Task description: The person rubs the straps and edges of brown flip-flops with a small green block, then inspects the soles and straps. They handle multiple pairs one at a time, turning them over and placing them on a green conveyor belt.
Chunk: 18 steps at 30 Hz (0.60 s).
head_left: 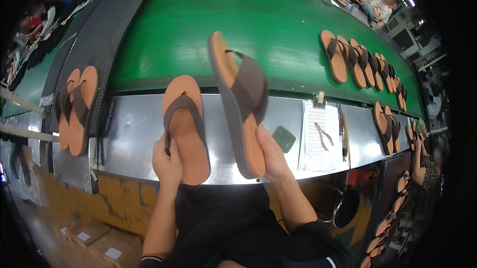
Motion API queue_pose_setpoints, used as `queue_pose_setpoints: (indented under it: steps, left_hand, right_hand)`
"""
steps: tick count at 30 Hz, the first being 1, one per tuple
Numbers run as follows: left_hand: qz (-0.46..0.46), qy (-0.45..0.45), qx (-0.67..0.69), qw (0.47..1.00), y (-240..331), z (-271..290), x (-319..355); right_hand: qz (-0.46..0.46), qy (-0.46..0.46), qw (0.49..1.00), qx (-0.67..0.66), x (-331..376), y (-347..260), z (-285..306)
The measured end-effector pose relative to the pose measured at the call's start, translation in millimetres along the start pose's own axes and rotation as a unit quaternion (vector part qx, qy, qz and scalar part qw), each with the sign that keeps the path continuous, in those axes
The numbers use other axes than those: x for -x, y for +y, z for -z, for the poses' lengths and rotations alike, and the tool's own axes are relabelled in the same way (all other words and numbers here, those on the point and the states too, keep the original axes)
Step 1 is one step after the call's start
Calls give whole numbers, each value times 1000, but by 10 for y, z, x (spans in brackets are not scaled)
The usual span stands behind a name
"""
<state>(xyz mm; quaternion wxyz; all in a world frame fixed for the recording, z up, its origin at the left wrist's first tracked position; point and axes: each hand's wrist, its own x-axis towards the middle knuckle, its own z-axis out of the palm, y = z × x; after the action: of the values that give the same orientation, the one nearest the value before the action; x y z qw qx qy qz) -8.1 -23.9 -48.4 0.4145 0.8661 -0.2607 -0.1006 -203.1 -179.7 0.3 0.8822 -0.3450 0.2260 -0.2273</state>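
Two flip-flops with tan footbeds and dark brown straps are in my hands over the metal ledge. My left hand (168, 164) grips the left flip-flop (191, 161) by its inner side, thumb on the footbed, its sole turned down. In my right hand (272, 156) the other flip-flop (243, 104) is raised and tilted on its side, toe up, showing the dark edge of its sole. The fingers of both hands are partly hidden. Right of it on the ledge lies a small green square block (284, 139).
Beyond the metal ledge (131, 134) runs a green conveyor belt (198, 19) with a row of flip-flops (355, 62) at right. Nippers (324, 136) lie on a printed sheet (315, 156) beside pens (344, 136). More flip-flops (82, 111) stand at left. Cartons (112, 248) sit below.
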Motion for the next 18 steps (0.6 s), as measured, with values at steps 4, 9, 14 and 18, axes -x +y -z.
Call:
queue_pose_setpoints:
  steps: [4,9,14,18]
  left_hand:
    - [76,-60,253,963,20,15,-194]
    - [114,-137,593,785,463,13,-57]
    - [128,-184,658,719,764,-8,96]
    - [52,-153,578,800,705,62,13]
  right_hand:
    - [5,59,994,-88,-69,81,-112]
    - [-12,17,990,-137,-159,125,-229]
    - [-17,74,997,-3,-150,140,-447]
    - [13,118,987,107,-158,14,-447]
